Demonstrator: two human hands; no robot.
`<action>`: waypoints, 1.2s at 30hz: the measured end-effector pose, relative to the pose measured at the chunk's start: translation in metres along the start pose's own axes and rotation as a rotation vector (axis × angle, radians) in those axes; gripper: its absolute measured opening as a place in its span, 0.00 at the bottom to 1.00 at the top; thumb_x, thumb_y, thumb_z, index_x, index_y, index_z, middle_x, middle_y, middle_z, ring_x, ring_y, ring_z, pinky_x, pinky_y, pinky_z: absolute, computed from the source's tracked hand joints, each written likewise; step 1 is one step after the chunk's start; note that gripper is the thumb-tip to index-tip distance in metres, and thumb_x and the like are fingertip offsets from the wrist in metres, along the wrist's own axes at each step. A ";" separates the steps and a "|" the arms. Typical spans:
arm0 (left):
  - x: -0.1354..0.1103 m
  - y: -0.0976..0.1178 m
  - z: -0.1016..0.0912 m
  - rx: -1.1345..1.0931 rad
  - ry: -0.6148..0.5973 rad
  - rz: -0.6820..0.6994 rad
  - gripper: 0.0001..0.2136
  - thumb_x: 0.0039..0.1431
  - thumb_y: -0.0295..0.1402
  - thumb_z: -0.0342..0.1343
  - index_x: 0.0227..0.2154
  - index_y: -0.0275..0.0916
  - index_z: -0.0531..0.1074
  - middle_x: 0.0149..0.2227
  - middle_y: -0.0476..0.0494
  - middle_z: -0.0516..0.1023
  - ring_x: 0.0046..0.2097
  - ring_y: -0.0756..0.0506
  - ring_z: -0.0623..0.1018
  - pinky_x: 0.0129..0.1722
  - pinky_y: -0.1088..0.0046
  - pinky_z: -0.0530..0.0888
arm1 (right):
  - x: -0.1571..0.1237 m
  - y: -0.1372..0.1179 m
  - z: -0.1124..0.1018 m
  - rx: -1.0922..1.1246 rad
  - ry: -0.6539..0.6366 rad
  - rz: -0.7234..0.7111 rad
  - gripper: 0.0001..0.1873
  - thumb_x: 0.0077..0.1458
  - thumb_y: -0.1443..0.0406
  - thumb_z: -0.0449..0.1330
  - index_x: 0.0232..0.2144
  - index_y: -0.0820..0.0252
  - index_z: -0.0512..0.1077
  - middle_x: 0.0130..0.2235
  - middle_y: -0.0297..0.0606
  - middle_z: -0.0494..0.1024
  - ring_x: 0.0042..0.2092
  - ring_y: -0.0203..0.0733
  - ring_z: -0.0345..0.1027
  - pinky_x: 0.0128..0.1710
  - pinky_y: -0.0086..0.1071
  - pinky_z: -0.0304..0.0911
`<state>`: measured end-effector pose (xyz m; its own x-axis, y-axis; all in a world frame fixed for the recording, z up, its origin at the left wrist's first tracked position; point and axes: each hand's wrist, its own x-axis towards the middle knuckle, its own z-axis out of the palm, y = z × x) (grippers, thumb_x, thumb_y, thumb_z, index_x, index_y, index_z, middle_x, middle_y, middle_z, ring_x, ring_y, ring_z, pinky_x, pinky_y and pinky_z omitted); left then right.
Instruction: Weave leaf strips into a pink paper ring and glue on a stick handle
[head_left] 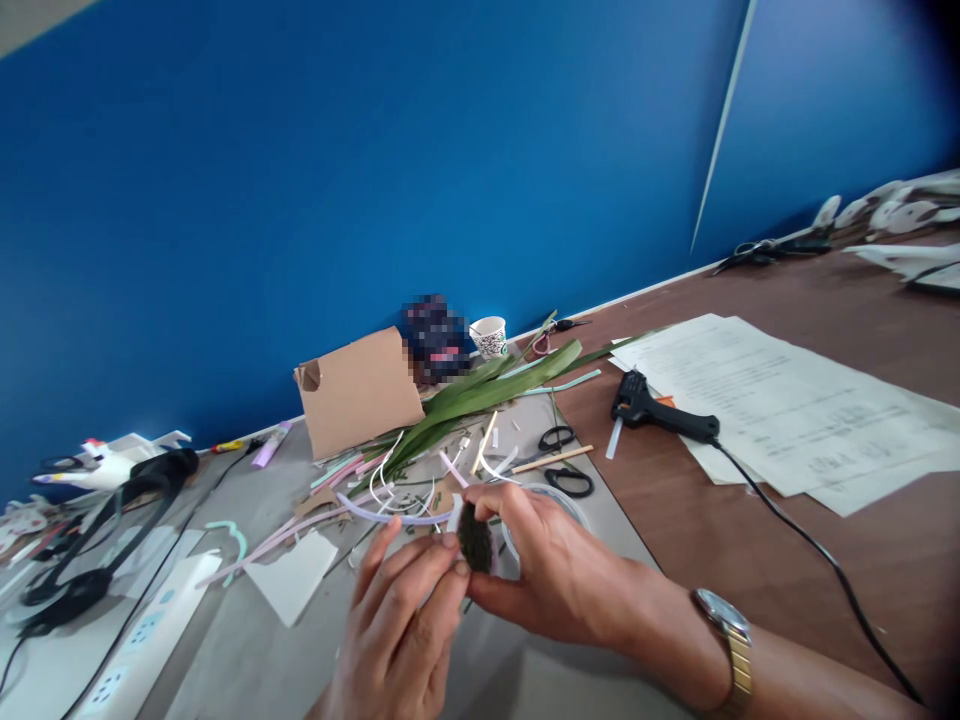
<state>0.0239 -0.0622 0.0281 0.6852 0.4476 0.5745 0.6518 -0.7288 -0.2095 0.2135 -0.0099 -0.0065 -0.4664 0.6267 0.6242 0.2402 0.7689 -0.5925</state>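
Low in the middle of the view, both my hands meet around a small dark green piece (475, 543). My right hand (544, 575), with a wristwatch (727, 625) on its wrist, pinches the piece between thumb and fingers. My left hand (401, 630) comes from below, its fingertips pressed against the left side of the same piece. Behind the hands lie long green leaves (487, 392), pale paper strips (360, 505) and black-handled scissors (566, 480).
A black glue gun (660, 412) with its cord lies on the brown table beside white printed sheets (795, 410). A cardboard piece (360, 392), a paper cup (489, 337), a white power strip (142, 630) and black cables are to the left. A blue wall stands behind.
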 end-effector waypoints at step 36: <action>-0.010 -0.017 -0.013 -0.106 -0.070 0.191 0.13 0.59 0.23 0.55 0.45 0.38 0.74 0.40 0.48 0.81 0.50 0.47 0.74 0.63 0.59 0.61 | 0.007 0.005 -0.020 0.281 -0.444 0.076 0.46 0.49 0.63 0.67 0.64 0.56 0.47 0.50 0.43 0.74 0.50 0.46 0.71 0.46 0.34 0.66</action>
<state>0.0020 -0.0603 0.0362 0.8162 0.3281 0.4755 0.4728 -0.8524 -0.2233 0.2283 0.0013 0.0051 -0.7870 0.5188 0.3340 0.0789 0.6215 -0.7794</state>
